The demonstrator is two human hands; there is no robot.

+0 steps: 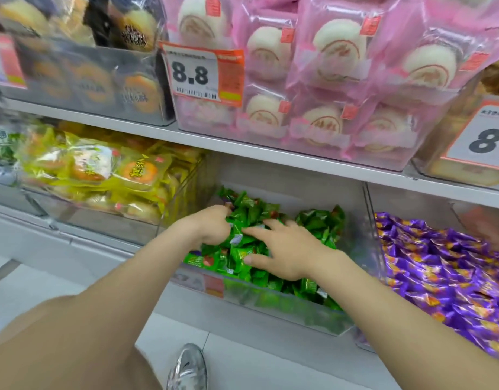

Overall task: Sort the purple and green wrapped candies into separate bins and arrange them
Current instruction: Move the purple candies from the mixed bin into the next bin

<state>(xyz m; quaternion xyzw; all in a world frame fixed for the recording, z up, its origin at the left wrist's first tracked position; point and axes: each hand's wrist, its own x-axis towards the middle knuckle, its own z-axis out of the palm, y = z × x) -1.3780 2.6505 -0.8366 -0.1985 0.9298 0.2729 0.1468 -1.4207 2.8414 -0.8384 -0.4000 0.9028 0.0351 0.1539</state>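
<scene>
Green bin (pixel 270 302) front wall nearest, green candies (pixel 313 226) heaped inside, jumbled, long axes every way. Right hand (pixel 282 249) lies spread flat on the heap, gripping nothing; left hand (pixel 211 226) curls into it by the left wall, catch hidden, can't tell. Purple candies (pixel 439 271) fill the purple bin (pixel 406 201) alongside. Colours look sorted; tidying's left

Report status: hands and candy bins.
Left hand grips green wrapped candies in clear plastic bin. Right hand open, spread on same pile. Purple wrapped candies right of it, untouched.
</scene>
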